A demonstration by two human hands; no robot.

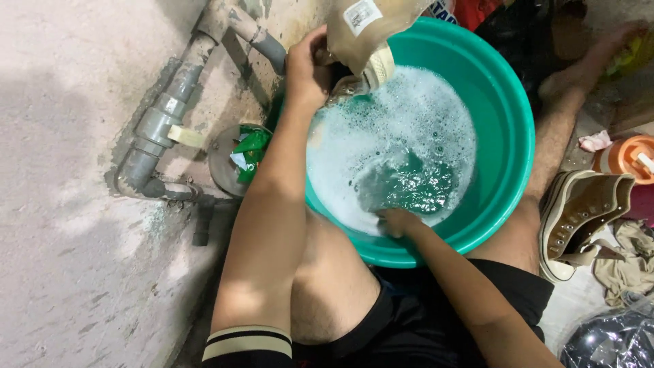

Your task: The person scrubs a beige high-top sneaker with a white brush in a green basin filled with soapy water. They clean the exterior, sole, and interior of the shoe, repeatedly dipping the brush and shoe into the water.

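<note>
Up at the far rim of the basin, the left hand [308, 68] is gripping a tan shoe [361, 41] with its fingers wrapped around the part nearest the wall, holding it tilted above the water. The shoe is showing a pale ribbed rubber edge at its lower end, just over the foam, and a small white rectangular label is sitting on its upper part, near the top of the picture. The shoe's cloth is looking wet and brownish.

Nearer the person, the right hand [398, 221] is dipping into the soapy water [409, 150] at the basin's near side; its fingers are going under the surface, so whether they are curled or spread cannot be told. White foam is covering most of the water, with a dark green clear patch just beyond this hand.

Both hands are working over a round green basin [507, 129], which is sitting between the person's bare knees on the floor.

To the left of the basin, a crumpled green and white packet [248, 151] is lying on a round drain cover, beside grey pipes [163, 123] running along the concrete wall. To the right, a second tan shoe [579, 218] with a white sole and metal eyelets is lying on its side, well apart from the basin. Beyond it, an orange container with a white spout [630, 155] is standing near the picture's edge.
</note>
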